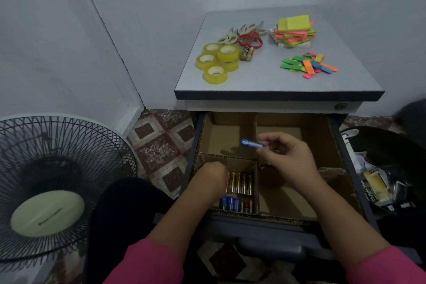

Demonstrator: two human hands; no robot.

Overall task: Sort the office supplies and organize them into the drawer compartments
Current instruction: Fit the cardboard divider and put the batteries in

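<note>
Two hands work over the open drawer (341, 145), which cardboard walls split into compartments. Far left on the floor stands a fan (53, 182), no part of the job. Next, the left hand (213, 174) reaches down into the near-left compartment, where gold batteries (239, 183) lie in a row with blue ones (230, 203) in front of them; its fingers are hidden below the knuckles, so I cannot tell whether it grasps anything. To its right, the right hand (285, 154) pinches one blue battery (252, 143) by its end, holding it level in the air above the dividers — over the far-left compartment's edge, not yet in any bay.

On the cabinet top (253, 76) wait, left to right, tape rolls (216, 60), a few loose batteries (247, 53), scissors (250, 38), sticky notes (294, 31) and colour tabs (309, 64), all still unsorted.

To do this step well, I judge the battery should come down toward the blue group, turned parallel with its neighbours and laid touching them — lowered, not dropped, so the rows stay straight and the left hand can steady them
</note>
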